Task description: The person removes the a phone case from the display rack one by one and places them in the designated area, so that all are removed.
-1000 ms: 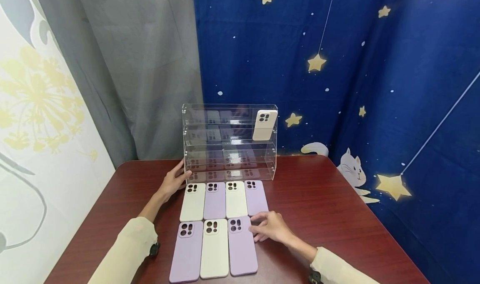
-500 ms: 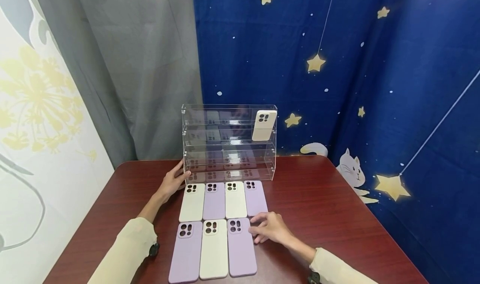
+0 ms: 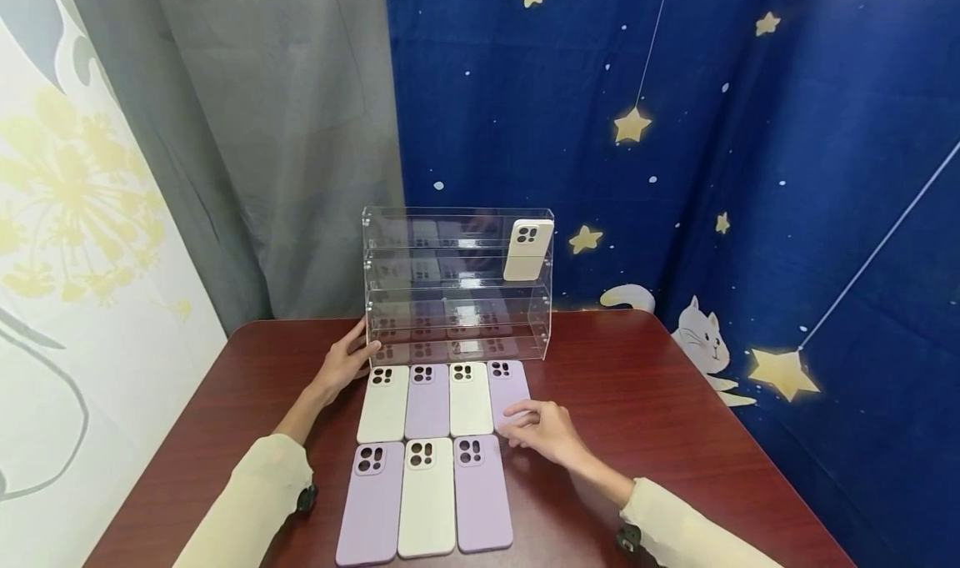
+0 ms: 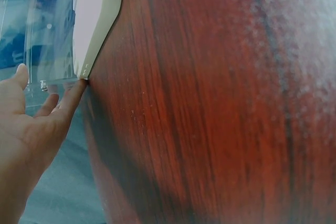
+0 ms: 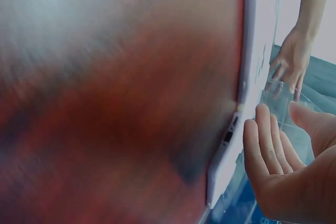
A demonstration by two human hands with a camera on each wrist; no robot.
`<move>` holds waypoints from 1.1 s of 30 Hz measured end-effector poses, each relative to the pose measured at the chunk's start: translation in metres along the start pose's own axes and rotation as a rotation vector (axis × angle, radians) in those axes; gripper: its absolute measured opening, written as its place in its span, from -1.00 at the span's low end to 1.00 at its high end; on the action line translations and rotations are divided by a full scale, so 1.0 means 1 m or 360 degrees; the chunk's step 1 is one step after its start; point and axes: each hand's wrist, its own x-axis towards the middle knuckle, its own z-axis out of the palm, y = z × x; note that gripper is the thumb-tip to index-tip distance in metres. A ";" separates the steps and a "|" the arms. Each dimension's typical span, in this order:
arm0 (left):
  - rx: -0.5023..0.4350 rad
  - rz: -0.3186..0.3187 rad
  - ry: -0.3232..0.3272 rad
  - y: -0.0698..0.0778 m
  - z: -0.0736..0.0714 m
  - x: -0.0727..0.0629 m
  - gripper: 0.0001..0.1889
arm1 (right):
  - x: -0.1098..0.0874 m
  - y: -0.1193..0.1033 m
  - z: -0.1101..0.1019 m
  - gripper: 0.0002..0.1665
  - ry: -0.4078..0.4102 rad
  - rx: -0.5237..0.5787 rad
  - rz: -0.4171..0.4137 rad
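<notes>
In the head view my left hand (image 3: 346,363) rests against the lower left side of a clear acrylic display rack (image 3: 457,309). Its fingers look fairly straight in the left wrist view, touching the rack's bottom corner beside a cream phone case (image 4: 97,22). Over the lower right edge of the back row's rightmost lilac phone case (image 3: 508,391) is my right hand (image 3: 551,434), its fingers loosely bent and nothing visible between them. Just below lies the front row's rightmost lilac case (image 3: 483,501). One cream case (image 3: 528,251) stands upright in the rack's upper right.
Two rows of cream and lilac cases lie before the rack, including a front cream case (image 3: 427,510) and a front lilac case (image 3: 370,505). They lie on a dark red wooden table (image 3: 637,401). A blue starry curtain (image 3: 510,92) hangs behind.
My right hand has moved slightly away from the front lilac case's upper right edge, forward to the lilac case in the back row. My left hand stays at the rack.
</notes>
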 end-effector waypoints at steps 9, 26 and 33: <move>0.0000 -0.0016 0.0017 0.001 0.000 -0.001 -0.21 | 0.032 -0.011 -0.024 -0.64 0.0230 -0.0146 -0.0061; 0.0017 -0.0020 0.0010 -0.001 0.000 0.002 -0.21 | 0.080 -0.024 -0.056 -0.61 0.0355 -0.0065 -0.0167; 0.0020 -0.0034 0.0024 0.001 0.000 0.000 -0.19 | 0.096 -0.030 -0.069 -0.58 0.0399 -0.0144 -0.0208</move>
